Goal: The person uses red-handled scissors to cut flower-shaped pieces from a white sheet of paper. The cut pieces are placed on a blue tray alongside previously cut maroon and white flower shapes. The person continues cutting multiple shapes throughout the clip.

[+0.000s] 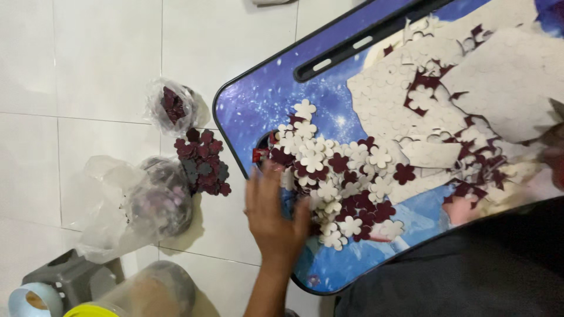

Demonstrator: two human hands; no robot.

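Observation:
My left hand (273, 217) lies flat with its fingers spread on the left edge of a pile of small flower-shaped cutouts (335, 176), white and maroon. The pile sits on a blue low table (258, 100) with a black rim. Punched-out white sheets (505, 70) with maroon scraps cover the right part of the table. A blurred brownish shape at the right edge may be my right hand (555, 155); its fingers are not visible.
On the white tile floor left of the table lie a heap of maroon flowers (202, 161), a small clear bag of maroon pieces (170, 105) and a larger clear plastic bag (147, 205). A grey stool (64, 276) and a yellow-rimmed container (100, 309) stand at bottom left.

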